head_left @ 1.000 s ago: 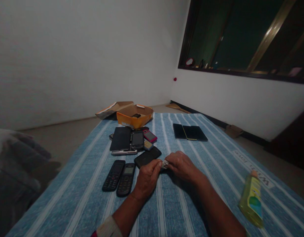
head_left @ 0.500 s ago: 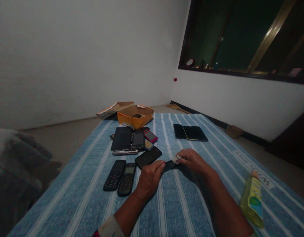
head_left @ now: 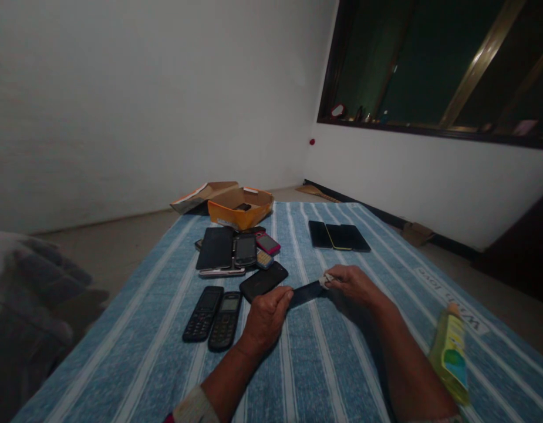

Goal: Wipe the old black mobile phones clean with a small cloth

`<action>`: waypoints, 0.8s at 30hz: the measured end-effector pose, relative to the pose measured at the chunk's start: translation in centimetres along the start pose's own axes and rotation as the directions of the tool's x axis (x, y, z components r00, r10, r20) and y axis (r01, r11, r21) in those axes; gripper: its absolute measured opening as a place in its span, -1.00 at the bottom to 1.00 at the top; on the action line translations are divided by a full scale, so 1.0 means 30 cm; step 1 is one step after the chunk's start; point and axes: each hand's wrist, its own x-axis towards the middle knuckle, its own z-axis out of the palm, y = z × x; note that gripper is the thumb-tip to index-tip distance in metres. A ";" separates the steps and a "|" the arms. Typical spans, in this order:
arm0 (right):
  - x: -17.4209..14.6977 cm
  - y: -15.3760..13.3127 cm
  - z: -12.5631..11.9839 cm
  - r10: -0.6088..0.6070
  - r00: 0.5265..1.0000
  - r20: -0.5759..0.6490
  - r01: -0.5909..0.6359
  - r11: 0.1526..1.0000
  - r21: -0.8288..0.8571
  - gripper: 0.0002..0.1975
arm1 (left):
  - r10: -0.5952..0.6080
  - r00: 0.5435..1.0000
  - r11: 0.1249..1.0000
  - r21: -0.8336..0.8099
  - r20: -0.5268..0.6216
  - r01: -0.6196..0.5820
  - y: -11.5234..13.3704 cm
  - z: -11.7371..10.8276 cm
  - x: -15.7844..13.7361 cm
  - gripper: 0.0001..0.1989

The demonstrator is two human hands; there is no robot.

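Observation:
My left hand (head_left: 267, 314) grips the near end of a dark, flat phone (head_left: 305, 293), held tilted above the striped cloth. At the phone's other end, my right hand (head_left: 351, 283) pinches a small whitish cloth (head_left: 327, 281) against its edge. Just beyond my left hand lies a black phone (head_left: 263, 281), face not clear. Two keypad phones (head_left: 225, 320) rest side by side to the left. Farther back is a pile with a large black phone (head_left: 215, 248), a slider-like dark phone (head_left: 245, 249) and a pink-edged phone (head_left: 268, 242).
An open orange box (head_left: 240, 217) with a dark item inside stands at the far end, its lid (head_left: 205, 194) beside it. Dark-screened phones (head_left: 347, 237) lie back right. A bottle of yellow-green liquid (head_left: 450, 358) is near my right forearm. Grey fabric (head_left: 24, 294) shows at left.
My right hand has slid the whitish cloth rightward along the phone, so more of its dark surface shows. My left hand keeps its grip almost in place.

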 end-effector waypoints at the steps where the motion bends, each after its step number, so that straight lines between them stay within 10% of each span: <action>1: 0.004 -0.008 0.003 -0.027 1.000 0.012 0.027 0.999 -0.017 -0.84 | -0.002 1.000 1.000 0.003 0.002 0.002 0.002 0.000 0.000 -0.64; 10: 0.050 -0.120 0.124 -0.311 0.943 0.118 0.331 0.914 -0.234 -0.84 | -0.006 0.999 0.999 -0.049 0.041 0.008 0.014 -0.005 -0.001 -0.66; 24: 0.058 -0.040 0.084 -0.268 0.961 0.076 0.274 0.958 -0.084 -0.83 | 0.013 1.000 1.000 0.025 0.016 -0.014 -0.002 0.004 -0.001 -0.62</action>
